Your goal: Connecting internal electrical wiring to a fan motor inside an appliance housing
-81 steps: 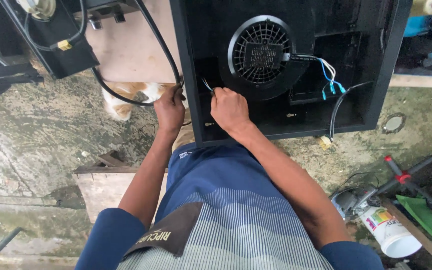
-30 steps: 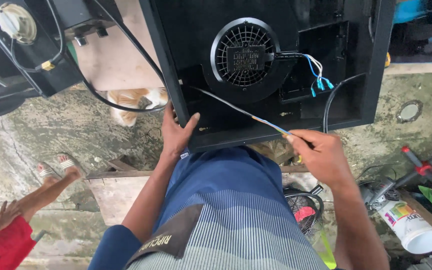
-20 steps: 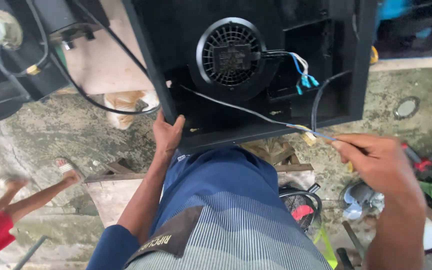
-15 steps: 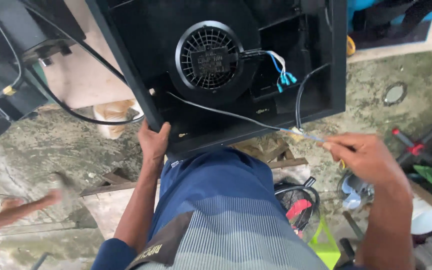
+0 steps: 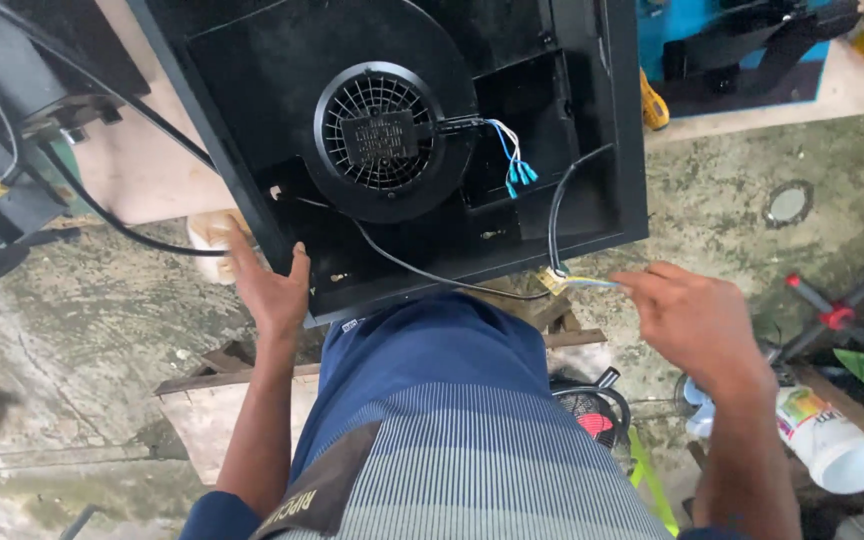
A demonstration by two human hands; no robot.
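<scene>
Across my lap, one black appliance housing [image 5: 282, 90] lies open side up, its near edge resting against my blue striped shirt; in its middle sits one round black fan [image 5: 384, 140] with a grilled face; beside the fan, a small bunch of blue-tipped connector wires [image 5: 514, 168] hangs from its hub. My left hand [image 5: 272, 285] presses on the housing's near left corner, fingers spread, grip released, thumb lying along the edge. My right hand [image 5: 697, 325] is out to the right, just past the housing's near right corner; its grip pinches the end of one thin black wire [image 5: 432, 275] between thumb and forefinger, where a short pale blue and yellow tip shows; the wire runs back in a shallow curve to the housing floor below the fan. A second black cable [image 5: 557, 205] loops down from the housing wall to the same tip. On the concrete floor to my right stands one white plastic bottle [image 5: 832, 440]; one red-jointed tool [image 5: 837, 315] lies near it.
</scene>
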